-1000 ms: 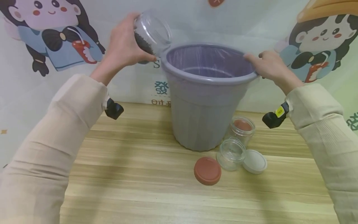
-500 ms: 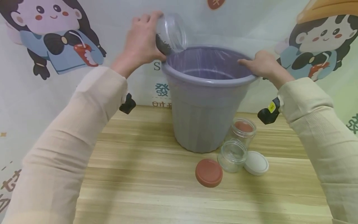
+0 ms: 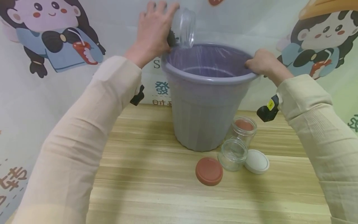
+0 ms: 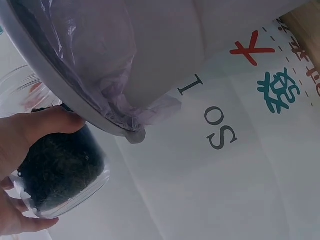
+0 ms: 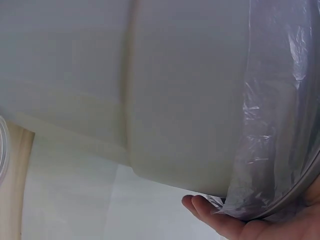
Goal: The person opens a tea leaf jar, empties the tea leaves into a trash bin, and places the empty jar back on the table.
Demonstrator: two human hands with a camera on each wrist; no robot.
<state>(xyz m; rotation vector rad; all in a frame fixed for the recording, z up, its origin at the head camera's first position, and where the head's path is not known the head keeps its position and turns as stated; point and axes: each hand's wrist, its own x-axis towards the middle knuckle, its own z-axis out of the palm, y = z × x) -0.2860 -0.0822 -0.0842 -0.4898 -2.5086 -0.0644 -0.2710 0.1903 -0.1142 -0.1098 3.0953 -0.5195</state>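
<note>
My left hand (image 3: 153,31) grips a clear glass jar (image 3: 186,28), tipped on its side with its mouth over the left rim of a grey trash bin (image 3: 207,115). Dark, dry, shredded leaves (image 4: 60,167), like loose tea, lie inside the jar in the left wrist view. A thin purple plastic liner (image 5: 265,150) lines the bin and folds over its rim. On the bin's right side my right hand (image 3: 267,63) holds the rim, thumb inside and fingers underneath on the outside, as the right wrist view shows.
Right of the bin's foot stand two open glass jars, a nearer jar (image 3: 233,155) and a farther jar (image 3: 244,129) with something reddish showing in it. A red lid (image 3: 209,171) and a white lid (image 3: 256,161) lie on the wooden table (image 3: 156,193). A printed cloth (image 3: 117,18) hangs behind.
My left hand has carried the jar rightward and up to the bin's rim, tipping it further onto its side. The right hand stays at the rim, its thumb shifting slightly.
</note>
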